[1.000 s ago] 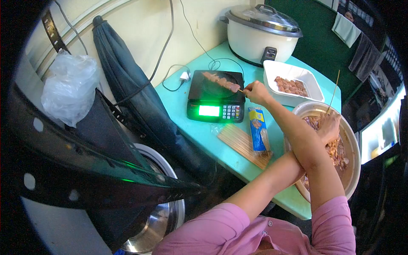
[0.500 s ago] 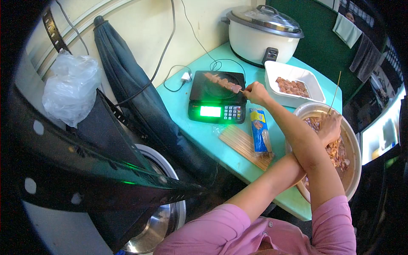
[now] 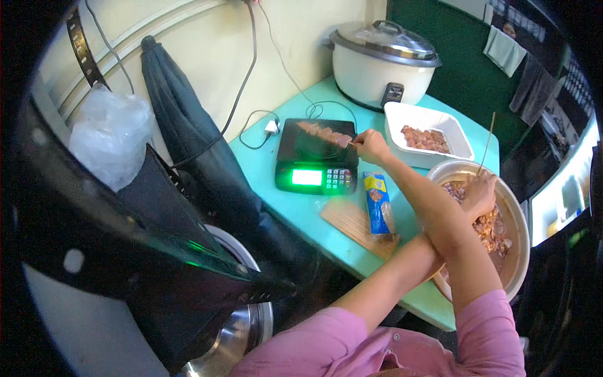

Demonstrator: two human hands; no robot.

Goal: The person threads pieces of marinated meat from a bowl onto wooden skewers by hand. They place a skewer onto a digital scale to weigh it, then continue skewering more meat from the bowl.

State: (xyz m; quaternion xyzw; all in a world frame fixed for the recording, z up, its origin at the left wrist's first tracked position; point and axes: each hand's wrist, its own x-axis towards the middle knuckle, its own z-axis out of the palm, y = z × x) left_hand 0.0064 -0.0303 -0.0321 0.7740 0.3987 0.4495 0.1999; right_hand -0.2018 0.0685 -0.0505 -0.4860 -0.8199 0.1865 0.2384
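Note:
My forearms cross, the right one over the left. My right hand [image 3: 372,148] pinches the stick end of a meat skewer [image 3: 323,134]; its threaded pieces lie over the black plate of a digital scale [image 3: 308,154] with a lit display. I cannot tell whether the meat rests fully on the plate. My left hand [image 3: 480,196] is closed at a round bowl [image 3: 519,264] of marinated meat [image 3: 493,232], with a bare bamboo stick [image 3: 488,143] rising from its fingers. The fingertips are partly hidden.
Loose bamboo sticks [image 3: 355,227] and a blue-yellow packet [image 3: 378,204] lie before the scale. Behind are a white tray [image 3: 433,157] holding meat skewers and a big rice cooker [image 3: 383,66]. A black metal frame [image 3: 157,245] and a folded umbrella [image 3: 188,125] stand left.
The view has shifted slightly. My right hand keeps the meat skewer over the scale, and my left hand stays at the bowl with the stick.

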